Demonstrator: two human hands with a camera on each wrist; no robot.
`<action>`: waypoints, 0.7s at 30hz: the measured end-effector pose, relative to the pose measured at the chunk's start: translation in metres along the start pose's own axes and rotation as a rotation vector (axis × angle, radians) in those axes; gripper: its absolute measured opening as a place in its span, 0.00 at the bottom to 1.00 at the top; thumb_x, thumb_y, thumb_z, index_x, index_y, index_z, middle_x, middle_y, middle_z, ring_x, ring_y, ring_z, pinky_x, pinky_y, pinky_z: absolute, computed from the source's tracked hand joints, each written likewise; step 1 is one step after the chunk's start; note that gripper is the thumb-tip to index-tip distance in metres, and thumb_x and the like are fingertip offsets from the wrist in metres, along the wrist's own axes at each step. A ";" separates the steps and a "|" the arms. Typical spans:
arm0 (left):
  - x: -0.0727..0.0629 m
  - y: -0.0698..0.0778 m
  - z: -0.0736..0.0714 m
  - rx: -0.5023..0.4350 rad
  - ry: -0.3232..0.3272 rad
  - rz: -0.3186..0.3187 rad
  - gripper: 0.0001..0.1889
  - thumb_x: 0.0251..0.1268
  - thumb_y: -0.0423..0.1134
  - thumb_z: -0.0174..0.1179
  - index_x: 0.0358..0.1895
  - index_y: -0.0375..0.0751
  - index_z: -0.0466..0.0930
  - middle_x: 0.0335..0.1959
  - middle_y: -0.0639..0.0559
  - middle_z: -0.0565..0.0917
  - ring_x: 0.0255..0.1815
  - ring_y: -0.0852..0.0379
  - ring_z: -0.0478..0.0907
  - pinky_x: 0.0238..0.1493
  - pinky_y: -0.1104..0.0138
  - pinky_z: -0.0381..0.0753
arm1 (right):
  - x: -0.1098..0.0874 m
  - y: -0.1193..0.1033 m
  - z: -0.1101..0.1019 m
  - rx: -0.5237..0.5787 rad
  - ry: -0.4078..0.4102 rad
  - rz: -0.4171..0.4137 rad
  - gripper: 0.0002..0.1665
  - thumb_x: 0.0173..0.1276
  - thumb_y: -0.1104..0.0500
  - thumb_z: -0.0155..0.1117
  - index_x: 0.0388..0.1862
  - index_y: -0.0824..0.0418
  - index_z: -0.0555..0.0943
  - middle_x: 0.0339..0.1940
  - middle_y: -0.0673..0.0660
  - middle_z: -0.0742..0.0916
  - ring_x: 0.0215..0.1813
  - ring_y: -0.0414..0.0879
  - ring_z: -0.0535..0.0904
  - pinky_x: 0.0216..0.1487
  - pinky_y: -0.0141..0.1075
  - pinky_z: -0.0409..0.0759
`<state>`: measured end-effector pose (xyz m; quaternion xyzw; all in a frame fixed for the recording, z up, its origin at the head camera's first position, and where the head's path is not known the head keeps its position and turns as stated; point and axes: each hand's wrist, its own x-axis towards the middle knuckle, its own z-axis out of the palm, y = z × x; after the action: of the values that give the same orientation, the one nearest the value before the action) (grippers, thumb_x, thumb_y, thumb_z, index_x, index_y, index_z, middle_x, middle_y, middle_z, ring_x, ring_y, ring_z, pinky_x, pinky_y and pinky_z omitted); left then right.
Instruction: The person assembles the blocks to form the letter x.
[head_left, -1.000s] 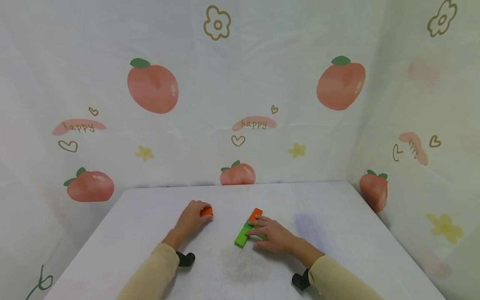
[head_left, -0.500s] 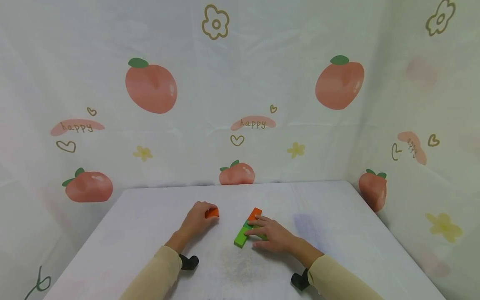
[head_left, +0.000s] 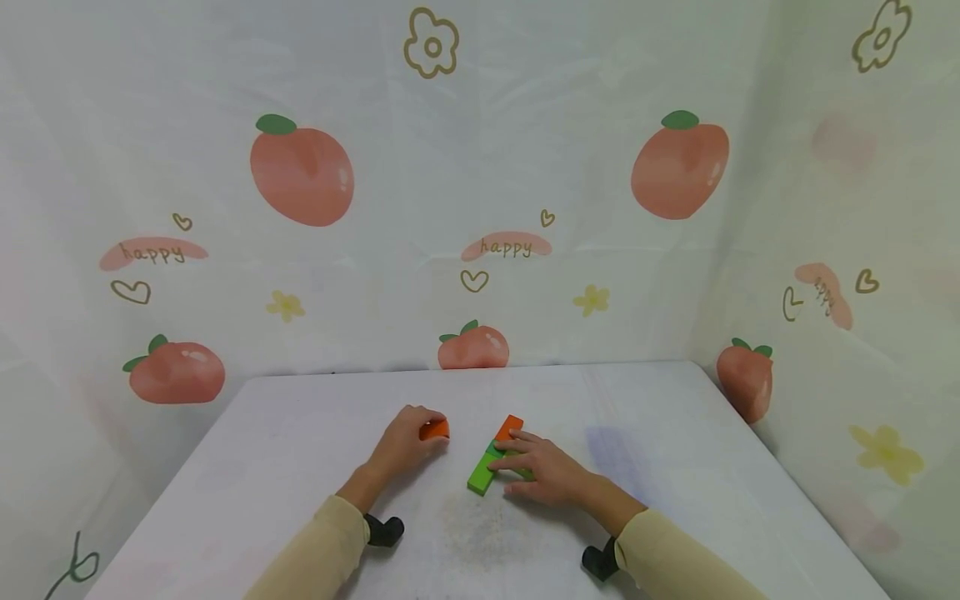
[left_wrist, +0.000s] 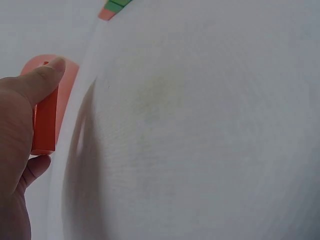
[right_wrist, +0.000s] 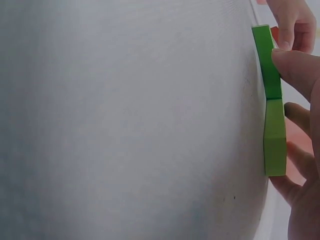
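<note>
My left hand (head_left: 408, 437) pinches an orange block (head_left: 435, 430) between thumb and fingers, left of the other blocks. The left wrist view shows this block (left_wrist: 45, 122) as long and flat-sided, its upper end behind the thumb. My right hand (head_left: 551, 471) is spread over a group of joined blocks on the table, fingers fairly straight and touching them. The group has an orange block (head_left: 510, 427) at its far end, a darker green piece (head_left: 492, 447) in the middle and a light green block (head_left: 482, 475) nearest me. Another green block (head_left: 522, 475) lies partly hidden under the right hand.
The blocks lie on a white table (head_left: 300, 467) with greyish stains near the front middle. Behind and to the right hangs a white curtain (head_left: 390, 167) printed with fruit. Black wrist cameras (head_left: 384, 531) sit at both beige sleeves (head_left: 318, 542).
My left hand has moved right with the orange block, closer to the group of blocks. The right hand and the blocks under it stay where they were.
</note>
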<state>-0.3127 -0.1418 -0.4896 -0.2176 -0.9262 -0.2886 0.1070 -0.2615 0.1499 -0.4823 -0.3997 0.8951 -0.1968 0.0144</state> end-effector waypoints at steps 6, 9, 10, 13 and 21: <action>-0.002 0.006 0.003 0.002 -0.006 0.017 0.19 0.56 0.44 0.72 0.51 0.45 0.83 0.41 0.57 0.81 0.42 0.57 0.70 0.45 0.62 0.75 | -0.001 0.000 -0.001 0.006 -0.005 -0.001 0.24 0.68 0.48 0.64 0.64 0.43 0.78 0.70 0.51 0.73 0.74 0.59 0.59 0.65 0.60 0.62; -0.003 0.008 0.005 -0.001 -0.009 0.025 0.19 0.56 0.45 0.72 0.51 0.45 0.83 0.41 0.57 0.81 0.42 0.58 0.70 0.45 0.62 0.75 | 0.000 0.000 -0.001 0.000 -0.006 -0.001 0.24 0.68 0.48 0.64 0.64 0.43 0.78 0.71 0.51 0.73 0.74 0.59 0.59 0.65 0.60 0.63; -0.004 0.009 0.005 0.000 -0.013 0.025 0.20 0.56 0.45 0.72 0.51 0.46 0.83 0.41 0.57 0.81 0.42 0.58 0.70 0.45 0.62 0.75 | 0.000 0.000 -0.001 -0.003 -0.005 -0.002 0.24 0.68 0.47 0.64 0.64 0.43 0.78 0.70 0.51 0.73 0.74 0.59 0.59 0.65 0.60 0.63; -0.005 0.011 0.008 0.009 -0.028 0.038 0.20 0.57 0.46 0.71 0.52 0.46 0.83 0.42 0.57 0.81 0.43 0.58 0.71 0.46 0.62 0.76 | 0.000 -0.001 -0.001 -0.008 -0.004 -0.005 0.24 0.68 0.47 0.64 0.64 0.44 0.78 0.70 0.52 0.73 0.74 0.59 0.59 0.65 0.59 0.63; -0.006 0.017 0.014 0.006 -0.048 0.073 0.20 0.57 0.47 0.71 0.52 0.45 0.83 0.43 0.56 0.82 0.44 0.57 0.71 0.48 0.61 0.77 | 0.000 -0.003 -0.003 -0.020 -0.009 -0.005 0.24 0.68 0.47 0.64 0.64 0.44 0.78 0.70 0.52 0.73 0.74 0.59 0.59 0.64 0.59 0.64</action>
<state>-0.3010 -0.1235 -0.4945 -0.2579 -0.9208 -0.2763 0.0960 -0.2596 0.1493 -0.4785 -0.4030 0.8959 -0.1861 0.0139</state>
